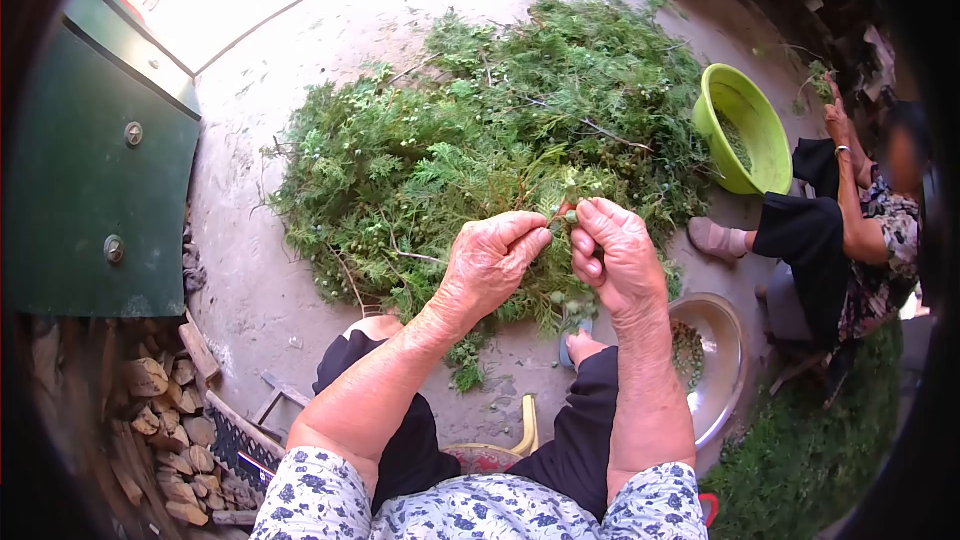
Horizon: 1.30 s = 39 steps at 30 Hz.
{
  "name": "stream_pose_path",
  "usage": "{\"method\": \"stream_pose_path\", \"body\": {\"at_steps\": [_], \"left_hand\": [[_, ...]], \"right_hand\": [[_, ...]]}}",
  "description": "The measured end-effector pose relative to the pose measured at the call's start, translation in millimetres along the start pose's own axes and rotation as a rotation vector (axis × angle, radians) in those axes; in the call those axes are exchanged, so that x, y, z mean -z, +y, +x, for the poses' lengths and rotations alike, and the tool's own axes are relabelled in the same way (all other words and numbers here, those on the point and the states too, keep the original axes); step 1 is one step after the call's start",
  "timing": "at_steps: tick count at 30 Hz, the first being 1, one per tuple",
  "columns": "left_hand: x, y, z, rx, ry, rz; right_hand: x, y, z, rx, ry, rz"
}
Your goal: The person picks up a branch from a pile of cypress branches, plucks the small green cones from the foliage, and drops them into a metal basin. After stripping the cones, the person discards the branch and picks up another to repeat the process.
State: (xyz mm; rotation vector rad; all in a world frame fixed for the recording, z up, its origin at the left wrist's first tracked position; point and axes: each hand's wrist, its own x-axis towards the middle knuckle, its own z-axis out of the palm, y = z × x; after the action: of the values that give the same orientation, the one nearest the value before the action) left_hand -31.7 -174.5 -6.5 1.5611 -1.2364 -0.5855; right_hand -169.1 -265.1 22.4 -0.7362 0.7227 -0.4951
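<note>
My left hand [492, 258] and my right hand [612, 252] are raised side by side over my knees, fingertips pinched together on a green leafy sprig [558, 202]. The sprig hangs down between the hands toward my feet. Behind it lies a big heap of green branches [480, 130] spread on the concrete ground. A metal bowl [725, 360] holding small green bits sits on the ground just right of my right forearm.
Another person [850, 230] sits at the right, holding a sprig, beside a lime-green basin [745, 125]. A green metal door [90, 180] stands at the left, with stacked firewood [165, 420] below it. Loose greenery [800, 460] lies at the lower right.
</note>
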Motion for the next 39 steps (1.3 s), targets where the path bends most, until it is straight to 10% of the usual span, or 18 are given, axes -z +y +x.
{"method": "stream_pose_path", "body": {"at_steps": [11,27,39], "left_hand": [[7.9,12.0,-3.4,0.106,-0.021,0.075],[19.7,-1.4,1.3,0.452,-0.022,-0.612],[16.5,3.0,-6.3,0.277,-0.113,-0.556]], "right_hand": [[-11.6,7.1,-0.2,0.24,0.106,-0.421],[-9.6,1.5,-6.5,0.166,-0.09,0.35],[-22.3,15.5,-3.1,0.25,0.034,-0.323]]}}
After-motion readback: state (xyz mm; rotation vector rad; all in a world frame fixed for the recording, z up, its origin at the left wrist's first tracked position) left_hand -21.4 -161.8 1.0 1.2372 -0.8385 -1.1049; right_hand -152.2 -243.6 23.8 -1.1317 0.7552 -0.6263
